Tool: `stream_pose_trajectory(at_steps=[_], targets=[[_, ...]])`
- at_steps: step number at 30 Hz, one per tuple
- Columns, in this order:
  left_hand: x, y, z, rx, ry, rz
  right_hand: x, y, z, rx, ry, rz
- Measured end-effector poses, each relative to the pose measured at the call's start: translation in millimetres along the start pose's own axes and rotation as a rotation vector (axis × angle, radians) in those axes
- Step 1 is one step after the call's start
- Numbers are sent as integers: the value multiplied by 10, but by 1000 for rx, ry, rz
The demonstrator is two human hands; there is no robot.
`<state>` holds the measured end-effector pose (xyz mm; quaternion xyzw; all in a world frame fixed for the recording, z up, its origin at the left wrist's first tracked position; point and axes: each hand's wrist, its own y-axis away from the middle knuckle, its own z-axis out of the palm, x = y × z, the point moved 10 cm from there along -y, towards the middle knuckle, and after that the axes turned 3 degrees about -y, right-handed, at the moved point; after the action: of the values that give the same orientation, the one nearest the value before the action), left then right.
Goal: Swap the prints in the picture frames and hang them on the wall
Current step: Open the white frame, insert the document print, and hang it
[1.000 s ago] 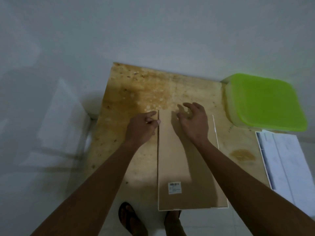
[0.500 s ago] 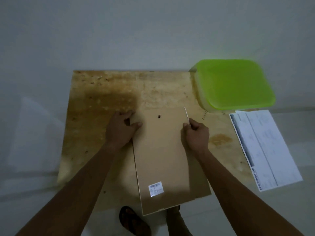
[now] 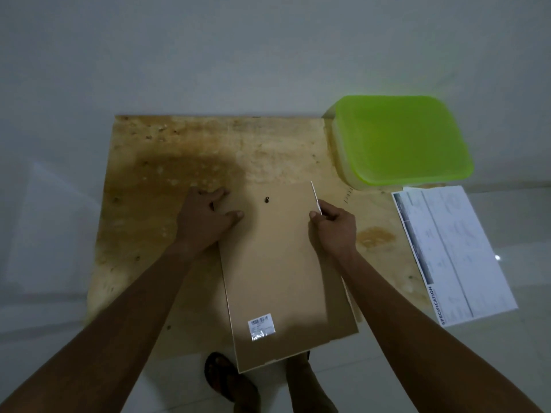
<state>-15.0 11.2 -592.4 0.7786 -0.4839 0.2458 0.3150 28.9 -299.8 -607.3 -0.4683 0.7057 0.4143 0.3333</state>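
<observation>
On plywood point(image 3: 268, 150), left hand point(image 3: 202, 219) and right hand point(image 3: 335, 226) tight on barcode-labelled frame back point(image 3: 274, 263), near "SPECIFICATION" sheet point(image 3: 453, 251).

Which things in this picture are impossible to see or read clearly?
In the head view:
1. Print inside the frame: face down, only its brown back shows.
2. Contents of the container: covered by its green lid.
3. Printed sheet: text too small, except SPECIFICATION.
4. Sticker on the back: print too small.
</observation>
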Motion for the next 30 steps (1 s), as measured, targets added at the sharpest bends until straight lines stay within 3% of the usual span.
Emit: stream_pose_trajectory(at_steps=[5,14,18,30], targets=[[126,64,53,68,9,-92,117,-66,-37,0,-101,107],[179,131,235,76,-90,-167,11,11,-88,-1,21,-96],[268,88,348,46,-110,-85,87,-11,-88,15,-6,-76],[273,101,384,86,-202,-62,70,10,-75,13,-5,-79]])
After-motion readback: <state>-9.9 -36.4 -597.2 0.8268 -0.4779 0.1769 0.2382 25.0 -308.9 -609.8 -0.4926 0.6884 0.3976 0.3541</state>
